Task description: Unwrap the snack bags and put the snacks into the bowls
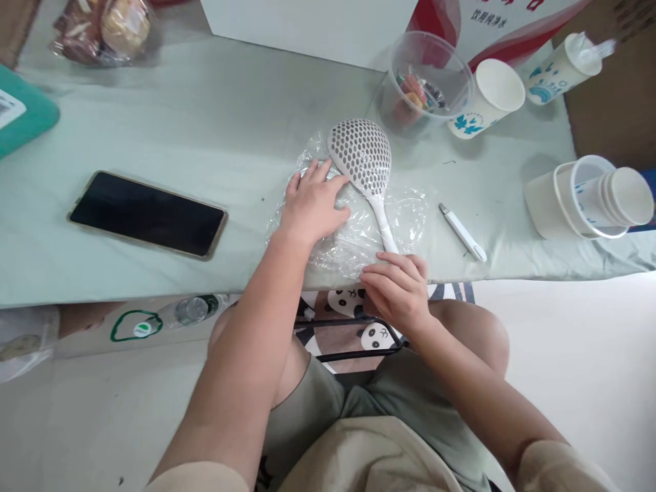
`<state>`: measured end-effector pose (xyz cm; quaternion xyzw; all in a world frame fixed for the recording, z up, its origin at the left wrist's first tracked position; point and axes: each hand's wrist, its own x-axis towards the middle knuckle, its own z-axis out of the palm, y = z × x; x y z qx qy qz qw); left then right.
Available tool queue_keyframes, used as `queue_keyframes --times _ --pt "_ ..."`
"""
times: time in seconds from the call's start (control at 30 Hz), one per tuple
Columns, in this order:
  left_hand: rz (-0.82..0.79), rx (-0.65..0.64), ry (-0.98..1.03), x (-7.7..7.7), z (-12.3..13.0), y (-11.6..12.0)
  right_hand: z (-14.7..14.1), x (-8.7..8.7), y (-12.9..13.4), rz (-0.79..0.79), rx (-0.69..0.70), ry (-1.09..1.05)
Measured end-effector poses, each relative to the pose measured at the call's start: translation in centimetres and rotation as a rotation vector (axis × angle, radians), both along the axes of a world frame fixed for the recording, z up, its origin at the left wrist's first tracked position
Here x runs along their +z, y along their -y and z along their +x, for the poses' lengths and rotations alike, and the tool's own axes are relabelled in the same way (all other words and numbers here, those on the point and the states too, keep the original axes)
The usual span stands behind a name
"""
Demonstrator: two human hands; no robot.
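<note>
A pale grey skimmer [361, 156] with a perforated round head lies on crinkled clear plastic wrap [338, 247], its handle pointing toward me. My left hand [315, 201] rests on the wrap with its fingers spread, the fingertips at the left edge of the skimmer's head. At the table's front edge, my right hand [397, 290] has its fingers closed around the lower end of the handle, which they hide. Right of the wrap lies a small white utility knife [462, 234].
On the pale green tablecloth [205, 123] lies a black phone [147, 214] at left. A clear tub [429, 82] of wrapped sweets, paper cups [486, 99] and a white bucket [551, 201] holding cups stand at right. Bagged food [105, 31] and a white box [312, 27] are behind.
</note>
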<state>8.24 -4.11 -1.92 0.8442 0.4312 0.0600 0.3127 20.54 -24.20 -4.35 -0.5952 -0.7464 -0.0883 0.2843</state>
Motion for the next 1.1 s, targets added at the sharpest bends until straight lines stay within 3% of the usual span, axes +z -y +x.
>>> queue_keyframes --times 0.23,0.5,0.67,0.8,0.87,1.1 --pt "-0.005 -0.005 0.002 -0.3 0.1 -0.3 -0.2 0.4 3.1 0.018 0.022 -0.093" --pt "0.003 0.014 0.012 -0.5 0.2 -0.4 -0.6 -0.3 6.0 -0.026 -0.061 -0.115" --pt "0.011 0.011 0.018 -0.7 0.3 -0.4 1.0 1.3 3.3 -0.005 -0.091 -0.058" --pt "0.019 0.022 0.013 -0.8 0.4 -0.4 1.3 2.2 0.0 -0.236 0.072 0.137" --pt "0.011 0.02 0.005 -0.7 0.4 -0.4 1.2 2.2 -0.3 -0.255 0.143 0.178" --pt "-0.009 -0.002 0.029 -0.8 0.2 -0.7 2.7 0.7 4.9 -0.202 0.036 0.024"
